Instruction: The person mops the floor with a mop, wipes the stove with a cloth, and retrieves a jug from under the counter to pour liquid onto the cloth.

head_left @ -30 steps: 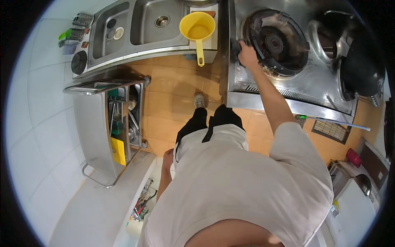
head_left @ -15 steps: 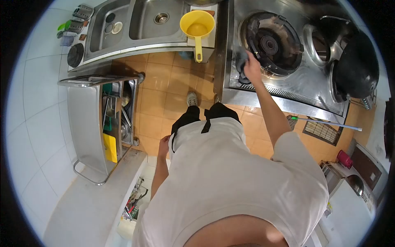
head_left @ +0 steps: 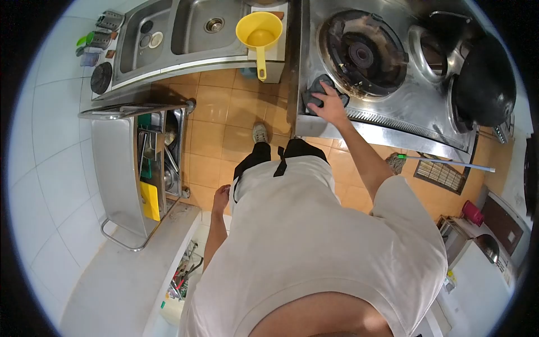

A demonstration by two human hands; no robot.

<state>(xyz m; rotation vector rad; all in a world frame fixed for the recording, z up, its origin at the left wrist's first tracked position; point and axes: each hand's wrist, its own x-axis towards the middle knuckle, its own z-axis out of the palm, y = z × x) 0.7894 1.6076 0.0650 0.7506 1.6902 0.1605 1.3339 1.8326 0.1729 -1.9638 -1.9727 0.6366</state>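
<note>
My right hand (head_left: 330, 105) presses a dark grey cloth (head_left: 314, 95) onto the steel stove top (head_left: 382, 109), at its front left corner. The fingers lie spread over the bunched cloth. Just beyond it is the black burner ring (head_left: 359, 53), with brown crumbs and grime along its near edge. My left hand (head_left: 221, 197) hangs low beside my hip, away from any object. Its fingers are loosely bent, with nothing visible in them.
A yellow dipper (head_left: 259, 31) rests on the ledge beside the double sink (head_left: 205, 28). A black wok (head_left: 485, 84) leans at the stove's right. The steel trolley (head_left: 115, 174) stands to my left. A mop (head_left: 443, 163) lies near a floor grate (head_left: 441, 178).
My right hand has drawn the cloth left and toward me, from the burner's edge to the stove's front corner, and its fingers have spread. The view has shifted slightly; my left hand stays low.
</note>
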